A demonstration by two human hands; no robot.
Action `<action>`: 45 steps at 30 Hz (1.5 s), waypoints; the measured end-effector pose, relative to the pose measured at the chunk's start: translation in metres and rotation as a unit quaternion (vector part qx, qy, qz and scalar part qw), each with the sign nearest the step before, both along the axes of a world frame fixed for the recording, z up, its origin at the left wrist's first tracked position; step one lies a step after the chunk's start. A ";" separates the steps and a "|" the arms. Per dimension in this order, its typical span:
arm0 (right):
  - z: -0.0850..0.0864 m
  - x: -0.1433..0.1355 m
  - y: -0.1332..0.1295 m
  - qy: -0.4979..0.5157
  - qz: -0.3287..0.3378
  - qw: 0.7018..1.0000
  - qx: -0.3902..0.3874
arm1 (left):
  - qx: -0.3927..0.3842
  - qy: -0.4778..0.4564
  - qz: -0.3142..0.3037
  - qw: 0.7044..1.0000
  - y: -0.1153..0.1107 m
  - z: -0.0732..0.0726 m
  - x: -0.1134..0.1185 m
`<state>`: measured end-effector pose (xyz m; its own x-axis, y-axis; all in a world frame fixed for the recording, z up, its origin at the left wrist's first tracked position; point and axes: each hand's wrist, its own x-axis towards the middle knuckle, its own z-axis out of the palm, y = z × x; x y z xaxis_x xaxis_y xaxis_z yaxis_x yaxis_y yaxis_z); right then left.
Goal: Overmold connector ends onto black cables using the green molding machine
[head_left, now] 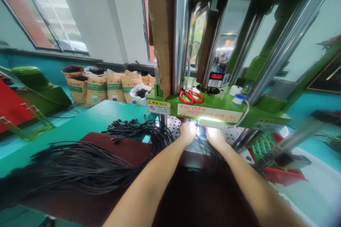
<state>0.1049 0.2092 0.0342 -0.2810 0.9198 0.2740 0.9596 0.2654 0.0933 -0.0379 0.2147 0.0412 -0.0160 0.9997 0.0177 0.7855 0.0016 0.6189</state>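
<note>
Black cables [205, 145] lie under the green press [213, 111], both hands on them. Left hand [188, 131] and right hand [214, 137] sit close together (fingers washed out by glare, grip unclear). Red scissors [190, 96] rest above.

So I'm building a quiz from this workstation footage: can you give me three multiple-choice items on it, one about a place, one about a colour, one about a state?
1. Where do the scissors lie?
A. on the machine's green ledge
B. on the dark red mat
C. in a paper sack

2. What colour are the scissor handles?
A. blue
B. red
C. yellow

3. How are the two hands placed?
A. both hanging at the sides
B. one on the cable bundle, one on the scissors
C. both reaching in under the lit ledge

Key: 1 A, they rest on the ledge beside the steel columns. 2 B, both loops are red. 3 C, the left hand and the right hand sit side by side under the light, by thin black cables.
</note>
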 end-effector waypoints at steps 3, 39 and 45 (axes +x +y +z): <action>-0.003 -0.004 0.004 0.004 -0.010 1.000 0.010 | 0.046 0.051 -0.034 0.997 0.001 -0.006 0.000; 0.005 -0.021 0.005 -0.017 0.026 0.999 0.011 | 0.138 0.091 -0.078 0.983 -0.007 0.002 0.011; 0.002 0.001 -0.003 -0.021 0.113 0.993 -0.005 | 0.153 0.110 -0.225 0.956 0.001 -0.003 -0.020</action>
<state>0.1054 0.2057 0.0364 -0.4918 0.8345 0.2486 0.8707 0.4750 0.1277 -0.0580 0.2153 0.0387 0.4530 0.8517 0.2633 0.7751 -0.5222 0.3557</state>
